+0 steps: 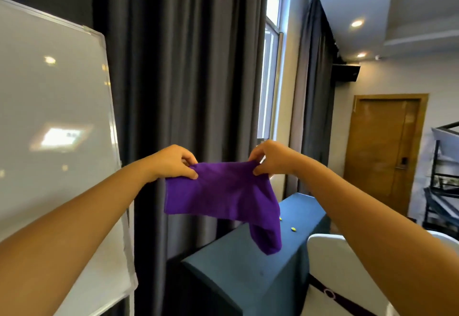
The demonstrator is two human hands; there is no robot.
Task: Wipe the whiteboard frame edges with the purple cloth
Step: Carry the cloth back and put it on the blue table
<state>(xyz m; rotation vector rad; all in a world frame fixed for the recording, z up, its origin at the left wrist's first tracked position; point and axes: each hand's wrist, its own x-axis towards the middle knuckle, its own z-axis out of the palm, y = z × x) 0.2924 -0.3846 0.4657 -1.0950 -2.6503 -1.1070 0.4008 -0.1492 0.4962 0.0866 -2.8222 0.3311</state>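
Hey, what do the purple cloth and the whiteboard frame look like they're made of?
Purple cloth: soft matte fabric, probably microfibre; it drapes limply from both hands.
Whiteboard frame: thin silvery strip with a dull sheen, likely aluminium, though painted plastic can't be excluded.

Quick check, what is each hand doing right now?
Left hand: pinching the top edge of the purple cloth.
Right hand: pinching the same cloth's top edge; the cloth hangs between both hands.

Left of the left hand's fingers [190, 166], open air runs to the whiteboard's silver frame edge [111, 107]. Dark curtains [188, 67] hang behind both hands. Below the fingers, past the hanging purple cloth [221, 194], stands a blue-covered table [238, 266]; a white chair [330, 261] stands lower right.
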